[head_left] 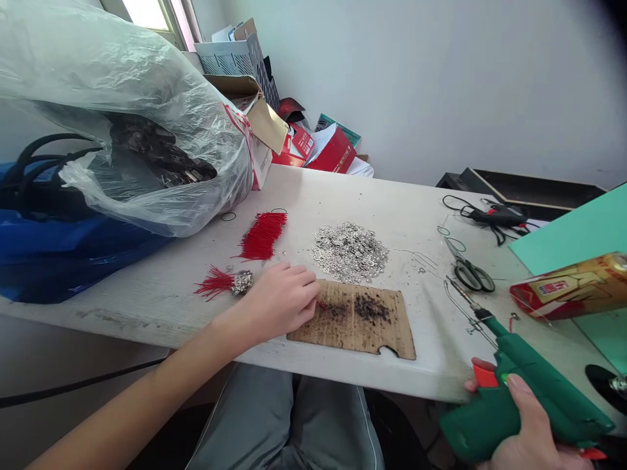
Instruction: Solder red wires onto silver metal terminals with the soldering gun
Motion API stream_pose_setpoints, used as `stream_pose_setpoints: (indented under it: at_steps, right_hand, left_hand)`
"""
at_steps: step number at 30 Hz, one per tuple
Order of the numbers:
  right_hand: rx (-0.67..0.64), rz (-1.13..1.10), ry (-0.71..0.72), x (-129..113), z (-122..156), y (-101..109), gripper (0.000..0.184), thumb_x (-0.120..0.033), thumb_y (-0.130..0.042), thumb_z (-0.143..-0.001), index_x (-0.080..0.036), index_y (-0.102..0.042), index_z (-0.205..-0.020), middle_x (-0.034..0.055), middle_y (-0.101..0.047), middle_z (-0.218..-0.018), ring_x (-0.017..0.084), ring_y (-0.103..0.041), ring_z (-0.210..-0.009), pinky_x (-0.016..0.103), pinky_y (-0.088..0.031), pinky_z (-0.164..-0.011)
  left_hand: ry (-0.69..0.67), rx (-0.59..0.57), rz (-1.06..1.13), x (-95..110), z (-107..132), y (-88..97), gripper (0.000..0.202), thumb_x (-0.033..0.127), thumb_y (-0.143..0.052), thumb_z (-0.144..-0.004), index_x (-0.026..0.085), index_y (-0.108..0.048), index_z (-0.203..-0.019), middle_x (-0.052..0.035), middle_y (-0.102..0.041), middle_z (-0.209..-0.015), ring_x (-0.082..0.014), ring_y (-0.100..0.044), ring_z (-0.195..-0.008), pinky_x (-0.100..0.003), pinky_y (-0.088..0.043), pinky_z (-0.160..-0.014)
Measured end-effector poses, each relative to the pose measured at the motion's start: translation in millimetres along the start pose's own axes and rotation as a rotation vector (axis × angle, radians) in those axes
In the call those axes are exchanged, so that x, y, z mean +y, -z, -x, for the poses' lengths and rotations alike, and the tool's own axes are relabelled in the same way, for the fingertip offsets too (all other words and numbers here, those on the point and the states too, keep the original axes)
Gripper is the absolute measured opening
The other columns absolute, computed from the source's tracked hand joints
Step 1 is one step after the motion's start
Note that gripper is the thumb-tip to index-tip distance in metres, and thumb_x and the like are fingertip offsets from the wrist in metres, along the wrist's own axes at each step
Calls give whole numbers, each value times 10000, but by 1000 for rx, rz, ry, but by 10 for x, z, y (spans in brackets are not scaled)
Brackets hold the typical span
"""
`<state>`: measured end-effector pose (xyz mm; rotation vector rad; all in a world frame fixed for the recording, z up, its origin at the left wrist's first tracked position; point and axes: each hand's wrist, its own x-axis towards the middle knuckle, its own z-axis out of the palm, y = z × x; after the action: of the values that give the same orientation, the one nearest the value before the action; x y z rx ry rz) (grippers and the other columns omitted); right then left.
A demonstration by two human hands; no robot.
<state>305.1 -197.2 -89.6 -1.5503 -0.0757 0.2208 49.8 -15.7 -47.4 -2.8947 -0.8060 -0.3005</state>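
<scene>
My left hand (281,297) is closed over the left edge of a scorched cardboard piece (353,339). A short red wire (322,305) pokes out from its fingertips over the cardboard; the rest of it is hidden. My right hand (526,418) grips a green soldering gun (531,372) with a red trigger, its tip pointing up and left over the table. Beside my left hand lies a bundle of red wires with metal tabs on their ends (240,282). Behind it is a row of red wires (264,235). A pile of small silver metal tabs (350,251) sits beyond the cardboard.
Scissors (473,274) and a red-and-gold can (568,287) lie on the right. A black corded tool (499,215) rests farther back. At left, a large plastic bag (206,196) holds dark parts. Boxes and red packets (333,153) stand at the back.
</scene>
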Motion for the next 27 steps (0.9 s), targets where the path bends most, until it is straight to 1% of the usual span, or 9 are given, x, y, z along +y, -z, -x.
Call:
stream_pose_setpoints:
  at_steps: [4, 8, 14, 17, 20, 21, 23, 25, 27]
  right_hand:
    - [-33, -24, -20, -24, 10, -15, 291, -385, -884, -681, -301, -759, -930, 36, -701, -960, 216, -622, -581, 434, -673, -581]
    - [-6, -22, -30, -43, 18, -15, 317, -375, -895, -663, -300, -755, -937, 31, -675, -920, 223, -627, -593, 412, -653, -516]
    - [-21, -9, -2, -41, 10, -15, 261, -401, -884, -700, -296, -753, -900, 16, -677, -836, 198, -610, -572, 344, -628, -474]
    - [-30, -23, -9, 4, -21, 5, 275, -384, -895, -680, -302, -767, -909, 13, -703, -904, 209, -626, -584, 373, -639, -476]
    - [19, -51, -1, 54, -50, 31, 309, -337, -920, -627, -316, -794, -908, 0, -733, -1030, 200, -637, -593, 303, -597, -384]
    - [31, -63, 0, 61, -52, 35, 305, -320, -922, -620, -322, -799, -899, -9, -738, -1031, 190, -636, -590, 269, -589, -377]
    - [25, -88, 2, 53, -41, 28, 277, -292, -914, -630, -333, -805, -882, -25, -741, -949, 171, -633, -573, 218, -611, -435]
    - [-2, -113, 16, 23, -19, 4, 236, -276, -893, -656, -340, -803, -865, -35, -726, -854, 161, -625, -542, 210, -644, -521]
    - [-11, -125, 35, -11, 3, -25, 227, -256, -878, -657, -346, -800, -851, -40, -726, -848, 165, -618, -516, 232, -652, -500]
  left_hand:
    - [18, -37, 21, -27, -22, 9, 158, 201, -562, -902, 180, -588, -748, -15, -613, -773, -179, -562, -757, -355, -345, -668]
    - [30, -66, 42, -43, -52, 25, 142, 183, -566, -876, 178, -579, -734, -18, -610, -752, -174, -558, -729, -341, -340, -661]
    - [36, -111, 46, -52, -93, 28, 111, 173, -575, -842, 177, -571, -732, -20, -616, -766, -174, -551, -707, -340, -318, -633]
    - [34, -129, 56, -54, -101, 38, 109, 169, -572, -838, 176, -573, -729, -20, -616, -767, -175, -544, -706, -339, -319, -634]
    - [35, -152, 74, -59, -108, 57, 98, 155, -562, -830, 175, -581, -735, -21, -619, -770, -176, -544, -713, -330, -319, -632]
    - [35, -160, 81, -61, -112, 62, 97, 151, -556, -827, 176, -584, -737, -21, -619, -770, -176, -545, -716, -325, -317, -629]
    - [37, -173, 95, -68, -123, 69, 100, 146, -546, -819, 176, -587, -734, -20, -616, -765, -175, -544, -717, -319, -313, -621]
    - [36, -184, 107, -77, -136, 68, 99, 146, -543, -807, 176, -590, -726, -20, -611, -755, -175, -539, -710, -320, -305, -611]
    - [36, -194, 117, -85, -148, 64, 95, 146, -540, -794, 176, -589, -718, -22, -607, -746, -177, -533, -703, -322, -295, -601]
